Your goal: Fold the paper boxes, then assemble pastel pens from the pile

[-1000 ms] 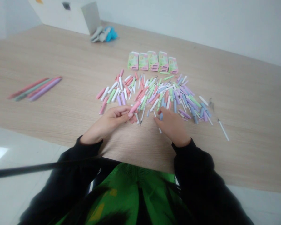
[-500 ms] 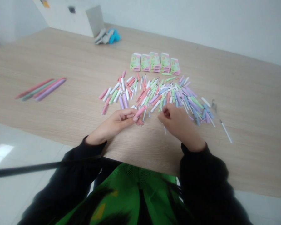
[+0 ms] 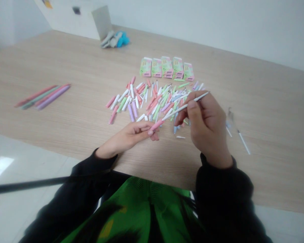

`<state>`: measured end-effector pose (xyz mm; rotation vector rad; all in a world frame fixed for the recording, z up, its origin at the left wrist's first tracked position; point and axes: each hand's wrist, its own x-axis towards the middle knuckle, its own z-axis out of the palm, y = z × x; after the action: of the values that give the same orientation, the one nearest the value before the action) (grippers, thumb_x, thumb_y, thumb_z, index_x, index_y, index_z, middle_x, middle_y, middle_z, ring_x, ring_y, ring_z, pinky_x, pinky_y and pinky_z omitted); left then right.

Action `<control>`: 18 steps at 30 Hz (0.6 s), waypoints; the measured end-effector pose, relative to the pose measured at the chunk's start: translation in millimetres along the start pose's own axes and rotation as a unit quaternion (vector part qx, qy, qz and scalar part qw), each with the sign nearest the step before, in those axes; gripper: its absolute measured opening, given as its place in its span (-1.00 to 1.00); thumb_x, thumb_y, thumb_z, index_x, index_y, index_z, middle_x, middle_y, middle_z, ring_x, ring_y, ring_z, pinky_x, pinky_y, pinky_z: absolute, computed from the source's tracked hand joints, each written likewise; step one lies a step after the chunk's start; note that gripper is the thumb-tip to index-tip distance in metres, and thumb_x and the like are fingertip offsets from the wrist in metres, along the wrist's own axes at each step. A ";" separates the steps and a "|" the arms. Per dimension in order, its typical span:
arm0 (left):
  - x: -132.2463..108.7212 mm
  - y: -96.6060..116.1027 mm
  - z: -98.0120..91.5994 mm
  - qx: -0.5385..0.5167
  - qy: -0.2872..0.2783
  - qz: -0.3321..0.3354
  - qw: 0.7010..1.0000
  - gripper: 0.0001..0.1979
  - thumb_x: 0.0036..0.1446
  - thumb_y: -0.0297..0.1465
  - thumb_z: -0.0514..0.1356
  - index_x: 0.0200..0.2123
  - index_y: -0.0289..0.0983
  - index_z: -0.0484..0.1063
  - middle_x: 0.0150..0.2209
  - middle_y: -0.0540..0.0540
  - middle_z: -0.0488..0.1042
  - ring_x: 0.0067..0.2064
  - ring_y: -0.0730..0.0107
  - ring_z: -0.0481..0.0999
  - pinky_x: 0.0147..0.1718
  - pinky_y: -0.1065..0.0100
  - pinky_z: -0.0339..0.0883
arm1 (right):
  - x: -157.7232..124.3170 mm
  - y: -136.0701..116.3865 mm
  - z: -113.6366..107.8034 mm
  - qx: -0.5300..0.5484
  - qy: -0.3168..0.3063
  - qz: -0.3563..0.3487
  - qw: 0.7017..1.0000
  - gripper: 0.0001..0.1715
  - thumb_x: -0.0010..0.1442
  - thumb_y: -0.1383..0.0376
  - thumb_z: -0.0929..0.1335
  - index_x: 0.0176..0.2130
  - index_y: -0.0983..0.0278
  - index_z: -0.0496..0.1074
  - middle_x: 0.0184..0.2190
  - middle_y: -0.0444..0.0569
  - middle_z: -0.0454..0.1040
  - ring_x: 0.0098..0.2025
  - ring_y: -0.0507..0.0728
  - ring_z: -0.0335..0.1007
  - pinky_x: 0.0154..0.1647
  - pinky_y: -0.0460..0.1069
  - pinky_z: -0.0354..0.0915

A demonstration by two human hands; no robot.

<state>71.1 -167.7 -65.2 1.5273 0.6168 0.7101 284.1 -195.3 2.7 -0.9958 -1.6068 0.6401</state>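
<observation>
Tabletop of pale wood-grain laminate [image 3: 53, 67]: entered?

— Entered. Largest lot on it: a loose heap of pastel plastic pen parts [image 3: 152, 101], in pink, white, green, lilac and blue.

— Beside that?

— To the left, four long pastel pens [image 3: 43, 97] lying roughly side by side. Beyond the heap, five small green-and-pink cardboard boxes [image 3: 167, 67] in a row. Farther off, a crumpled grey-and-blue cloth bundle [image 3: 114, 39].

— Hands?

— Left hand [image 3: 126, 138] curled, gripping a pink pen barrel [image 3: 155, 125] at the heap's near edge, held above the tabletop. Right hand [image 3: 207, 126] raised, pinching a thin white stem [image 3: 184, 107], its other end meeting that barrel.

— Handling notes?

— Both likely light. Barrel probably stiff, and safest held around its middle. Stem slender, possibly fragile, so best held close to the join.

— Smallest entry?

— One loose white stick [image 3: 244, 142], alone at right.
</observation>
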 end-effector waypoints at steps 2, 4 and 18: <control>0.2 -0.9 -0.3 0.000 -0.004 0.001 1.000 -0.83 0.37 -0.36 0.16 -0.19 -0.30 0.53 -0.25 -0.09 0.58 -0.16 0.40 0.55 -0.04 0.35 0.34 | -1.5 1.7 0.9 -0.022 -0.020 0.004 1.000 -0.80 0.46 0.16 0.24 -0.21 0.19 0.34 -0.54 -0.22 0.37 -0.51 0.00 0.33 -0.42 -0.03 0.28; 0.8 -1.2 0.3 0.002 -0.009 0.009 1.000 -0.83 0.37 -0.35 0.16 -0.19 -0.30 0.51 -0.28 -0.07 0.56 -0.18 0.41 0.53 -0.06 0.36 0.32 | -2.7 3.8 3.2 -0.027 -0.050 0.017 0.998 -0.78 0.45 0.15 0.25 -0.22 0.20 0.35 -0.53 -0.23 0.36 -0.51 -0.01 0.32 -0.42 -0.04 0.27; 13.2 -2.4 21.4 -0.023 0.026 0.029 0.999 -0.60 0.42 -0.14 0.05 -0.43 -0.26 0.25 -0.60 0.12 0.14 -0.55 0.53 0.07 -0.53 0.37 -0.04 | -2.0 23.8 6.8 0.044 -0.171 0.103 0.979 -0.50 0.29 -0.01 0.38 -0.52 0.27 0.39 -0.58 -0.19 0.30 -0.48 -0.01 0.19 -0.42 -0.05 0.15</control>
<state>95.9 -171.9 -67.3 1.4931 0.5929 0.8053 284.2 -184.4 -19.7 -1.0348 -1.7667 1.0616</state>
